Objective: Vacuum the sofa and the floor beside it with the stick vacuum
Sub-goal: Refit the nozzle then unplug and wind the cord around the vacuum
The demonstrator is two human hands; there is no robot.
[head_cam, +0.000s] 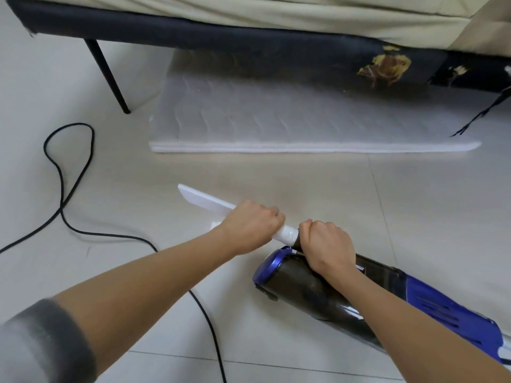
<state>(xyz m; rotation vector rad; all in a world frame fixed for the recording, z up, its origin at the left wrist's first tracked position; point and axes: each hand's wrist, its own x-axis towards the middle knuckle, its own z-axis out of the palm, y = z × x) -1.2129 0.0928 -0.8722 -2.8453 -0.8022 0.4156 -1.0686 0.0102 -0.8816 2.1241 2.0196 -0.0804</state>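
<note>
Glossy blue-and-smoky plastic is gleaming on the stick vacuum point(359, 297), its white crevice nozzle point(204, 200) looking smooth, floor tiles point(414, 194) shining.

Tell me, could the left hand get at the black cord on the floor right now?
Probably not at once: the left hand grips the white nozzle. Once freed, bare floor leads to the cord.

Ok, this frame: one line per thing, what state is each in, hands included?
Left hand: gripping the white crevice nozzle.
Right hand: gripping the vacuum's dark neck.
White crevice nozzle: at the neck; whether seated, cannot tell.
Vacuum: lying on the floor.
Black cord: loose, looped on the tiles.
White pad: flat, partly under the sofa.
</note>
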